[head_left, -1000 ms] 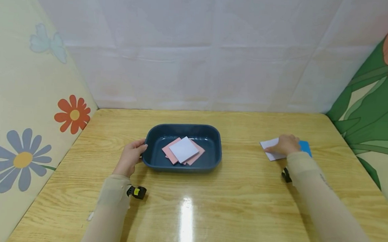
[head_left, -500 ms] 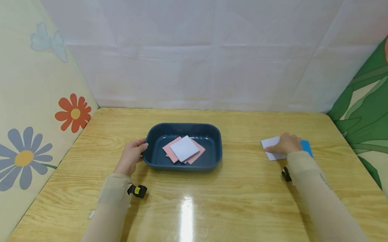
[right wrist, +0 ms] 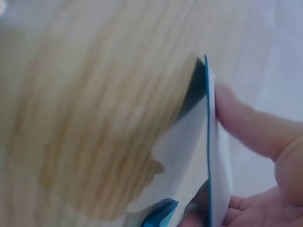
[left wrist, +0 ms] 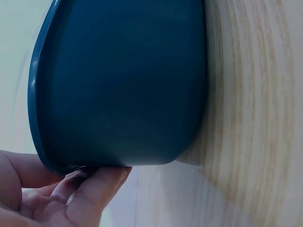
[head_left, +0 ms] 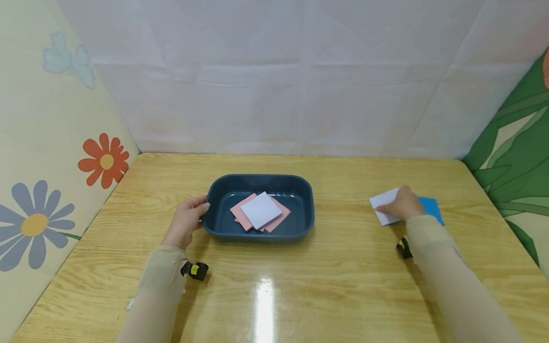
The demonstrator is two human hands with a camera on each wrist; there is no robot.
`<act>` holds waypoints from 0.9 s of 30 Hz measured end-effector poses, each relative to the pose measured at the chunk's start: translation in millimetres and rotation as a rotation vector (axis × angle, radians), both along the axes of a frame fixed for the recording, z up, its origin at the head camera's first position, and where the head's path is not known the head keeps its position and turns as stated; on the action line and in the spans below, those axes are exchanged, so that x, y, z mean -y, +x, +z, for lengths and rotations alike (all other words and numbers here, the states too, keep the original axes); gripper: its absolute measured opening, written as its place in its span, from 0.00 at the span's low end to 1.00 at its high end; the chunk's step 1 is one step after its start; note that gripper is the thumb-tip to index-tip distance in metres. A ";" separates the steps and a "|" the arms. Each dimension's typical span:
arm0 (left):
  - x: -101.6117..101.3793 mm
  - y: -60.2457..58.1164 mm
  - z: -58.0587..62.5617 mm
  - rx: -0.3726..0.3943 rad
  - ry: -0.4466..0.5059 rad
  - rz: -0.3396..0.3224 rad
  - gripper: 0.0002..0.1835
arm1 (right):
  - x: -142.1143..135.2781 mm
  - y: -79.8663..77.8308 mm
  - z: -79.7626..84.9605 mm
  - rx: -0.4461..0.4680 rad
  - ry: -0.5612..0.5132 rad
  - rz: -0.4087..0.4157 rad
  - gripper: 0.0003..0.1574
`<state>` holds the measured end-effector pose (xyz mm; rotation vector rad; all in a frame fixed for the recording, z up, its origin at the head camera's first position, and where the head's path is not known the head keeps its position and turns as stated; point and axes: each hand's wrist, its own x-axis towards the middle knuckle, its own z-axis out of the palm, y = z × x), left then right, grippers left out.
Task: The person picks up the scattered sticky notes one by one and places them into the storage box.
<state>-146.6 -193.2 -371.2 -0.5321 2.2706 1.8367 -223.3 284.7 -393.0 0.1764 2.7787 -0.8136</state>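
Observation:
My left hand (head_left: 185,221) grips the left end of a dark blue rectangular dish (head_left: 297,217), thumb at the rim and fingers against the outer wall, as the left wrist view also shows. Inside the dish, a white paper square (head_left: 261,210) lies over pink paper squares (head_left: 242,214). Farther right, my right hand (head_left: 405,204) pinches another white paper square (head_left: 385,199) between thumb and fingers. The right wrist view shows this square (right wrist: 219,156) edge-on, with a blue layer along one side. A blue paper square (head_left: 432,206) lies beside that hand, partly hidden by it.
Both hands work over a wood-grain table (head_left: 333,285). A white cloth backdrop (head_left: 298,89) rises behind it, with flower-painted panels (head_left: 21,224) at the sides. A small white scrap (head_left: 130,303) lies near my left forearm.
My right hand has tilted and slightly lifted the white paper square, and more of the blue square shows beside it. The left hand and the dish stay in place.

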 end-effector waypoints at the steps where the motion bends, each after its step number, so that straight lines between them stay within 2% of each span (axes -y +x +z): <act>1: -0.1 -0.2 0.0 0.001 -0.001 0.000 0.24 | -1.1 0.0 -0.1 -0.024 -0.016 -0.002 0.50; 5: -0.3 -0.6 0.2 0.005 -0.005 -0.001 0.25 | -6.9 -0.7 0.6 -0.093 -0.112 -0.038 0.36; 8: 0.1 -0.1 -0.3 0.003 -0.006 -0.004 0.25 | -10.5 -1.2 2.0 -0.107 -0.170 -0.081 0.30; 19: -0.3 1.0 -0.4 0.003 -0.008 0.001 0.25 | -18.6 -1.2 6.2 -0.149 -0.320 -0.157 0.27; 27: -0.3 1.4 0.3 0.007 -0.005 -0.002 0.25 | -17.5 -2.5 13.6 -0.116 -0.395 -0.200 0.30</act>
